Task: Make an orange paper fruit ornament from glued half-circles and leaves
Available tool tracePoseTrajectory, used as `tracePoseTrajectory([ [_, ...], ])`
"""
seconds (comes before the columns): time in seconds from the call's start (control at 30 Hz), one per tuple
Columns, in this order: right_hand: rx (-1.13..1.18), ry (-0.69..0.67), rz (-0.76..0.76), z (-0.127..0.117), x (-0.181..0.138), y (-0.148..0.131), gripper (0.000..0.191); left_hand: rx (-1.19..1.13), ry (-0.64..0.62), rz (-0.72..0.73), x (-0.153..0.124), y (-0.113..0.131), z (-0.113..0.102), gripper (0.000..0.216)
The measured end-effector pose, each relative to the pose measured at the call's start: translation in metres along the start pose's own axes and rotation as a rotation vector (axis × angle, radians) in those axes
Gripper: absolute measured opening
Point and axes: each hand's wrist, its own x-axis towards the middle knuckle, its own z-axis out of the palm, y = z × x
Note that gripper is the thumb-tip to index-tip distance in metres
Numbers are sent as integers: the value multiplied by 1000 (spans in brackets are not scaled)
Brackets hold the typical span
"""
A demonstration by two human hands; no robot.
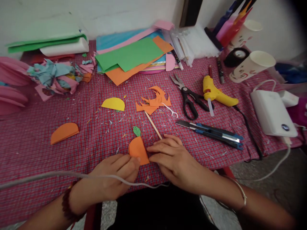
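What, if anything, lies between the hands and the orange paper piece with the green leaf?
Nothing visible. The left hand and right hand both touch the orange paper piece directly; the wooden stick lies just beyond it.

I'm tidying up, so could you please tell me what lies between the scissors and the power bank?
In the head view, the yellow glue gun lies between the scissors and the power bank, with its black cord trailing off.

We see scissors, yellow glue gun, box cutters, paper cups, green paper sheet, checked worktop
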Motion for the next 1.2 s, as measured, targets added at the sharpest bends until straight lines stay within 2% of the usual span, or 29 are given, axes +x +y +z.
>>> tracePoseTrajectory([
  [0.1,-31,28,10,2,3,0,6,-8,-11,5,-1,0,1,30],
  [0.3,-148,3,24,7,9,-2,13,-3,23,1,0,0,0,25],
  [0.6,-169,1,30,8,8,-3,13,-14,35,42,-1,-2,1,26],
  [0.87,-171,21,32,8,8,-3,13,-44,-39,22,-4,0,3,24],
  [1.2,-181,-17,58,10,8,-4,11,-74,-70,25,-6,0,3,27],
])
